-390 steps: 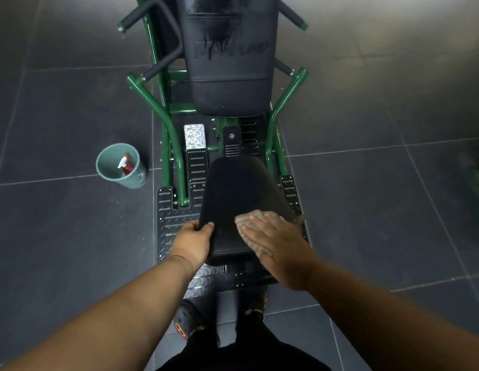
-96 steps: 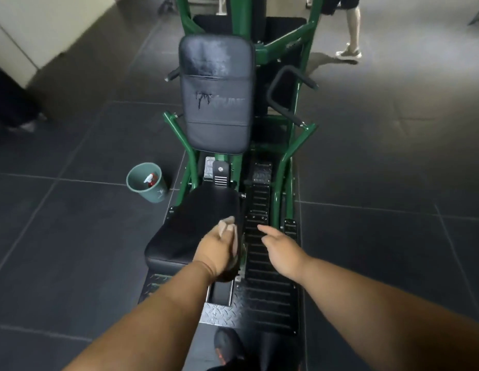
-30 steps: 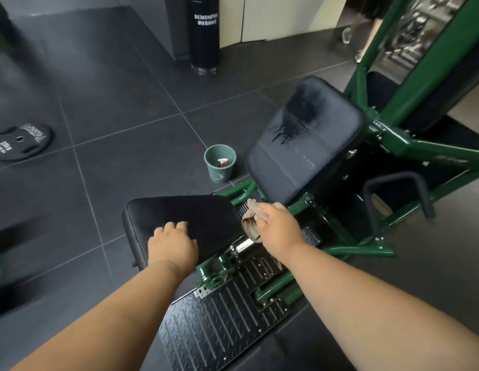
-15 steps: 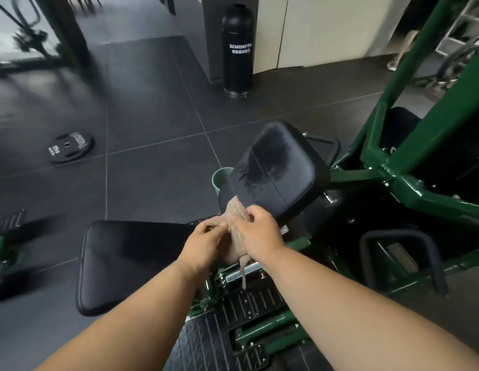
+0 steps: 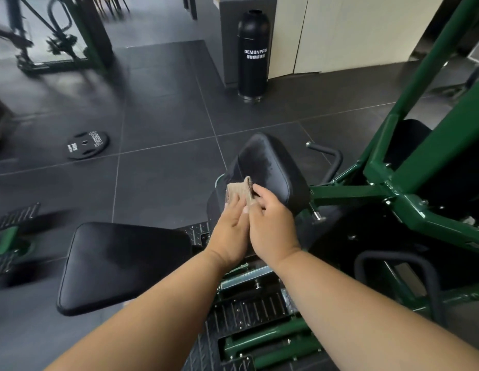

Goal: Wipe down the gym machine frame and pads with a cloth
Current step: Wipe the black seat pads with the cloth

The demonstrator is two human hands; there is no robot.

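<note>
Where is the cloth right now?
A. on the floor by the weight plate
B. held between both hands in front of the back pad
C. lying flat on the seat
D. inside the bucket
B: the tan cloth sits between the left hand and the right hand, raised in front of the back pad, not lying on the seat pad.

Beige cloth (image 5: 239,192) folded, held just before the black back pad (image 5: 270,170); flat seat pad (image 5: 120,263) lower left of it; green frame (image 5: 409,188) right.
</note>
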